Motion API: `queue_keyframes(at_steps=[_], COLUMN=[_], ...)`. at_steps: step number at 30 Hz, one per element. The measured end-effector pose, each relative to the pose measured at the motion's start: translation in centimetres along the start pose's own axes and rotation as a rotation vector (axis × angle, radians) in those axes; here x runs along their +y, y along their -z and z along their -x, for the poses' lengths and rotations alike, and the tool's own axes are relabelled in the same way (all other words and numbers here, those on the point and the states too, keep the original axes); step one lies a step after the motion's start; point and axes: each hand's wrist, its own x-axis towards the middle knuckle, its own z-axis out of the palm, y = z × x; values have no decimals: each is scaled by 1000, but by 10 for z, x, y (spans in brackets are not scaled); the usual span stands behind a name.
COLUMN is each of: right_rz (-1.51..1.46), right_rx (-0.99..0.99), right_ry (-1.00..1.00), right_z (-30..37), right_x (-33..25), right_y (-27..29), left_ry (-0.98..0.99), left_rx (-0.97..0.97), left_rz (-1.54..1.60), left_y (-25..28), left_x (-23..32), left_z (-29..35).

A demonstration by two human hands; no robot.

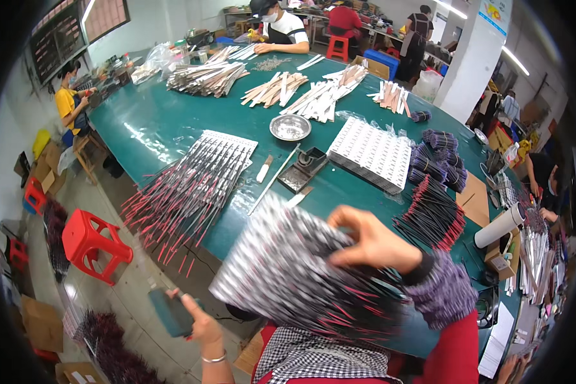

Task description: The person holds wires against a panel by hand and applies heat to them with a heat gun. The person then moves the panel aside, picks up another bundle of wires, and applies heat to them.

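Observation:
My right hand (381, 242) pinches a white printed card sheet (256, 256) by its edge, thumb and fingers closed on it. Rows of black wires with red ends (358, 307) hang from the sheet, which is tilted and smeared by motion above the table's near edge. Lower left, my left hand (206, 326) is closed on a dark teal, block-like thing (171, 312), too blurred to name. Another card sheet (227, 142) full of black and red wires lies on the table ahead. To its right stands a thick stack of white printed cards (372, 153).
The green table (141, 121) bears a metal bowl (290, 127), a small black tray (303, 169), piles of white strips (205, 80), a bundle of black wires (431, 214) and coiled wires (438, 157). A red stool (93, 240) stands left. Several people work around.

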Motion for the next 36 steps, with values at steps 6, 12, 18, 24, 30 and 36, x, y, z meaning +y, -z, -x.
queue_keyframes(at_steps=[6,12,18,24,30,36], right_rz=[-41,755,1474,1524,1556,1537], right_rx=[374,685,1049,792,644,378], right_ry=[322,634,102,145,313,214], right_z=[-175,-205,-97,-45,30,157], right_x=[22,54,153,146,89,94], right_y=[-12,-3,136,154,77,-37], left_ry=[-282,-261,-46,-408,-363,321], left_rx=[199,-142,-536,-755,-751,-711], left_rz=[-147,-483,213,122,71,242], left_y=[31,27,-40,-58,-59,-65], left_x=[-7,10,3,9,12,37], left_z=[-17,25,66,63,65,49])
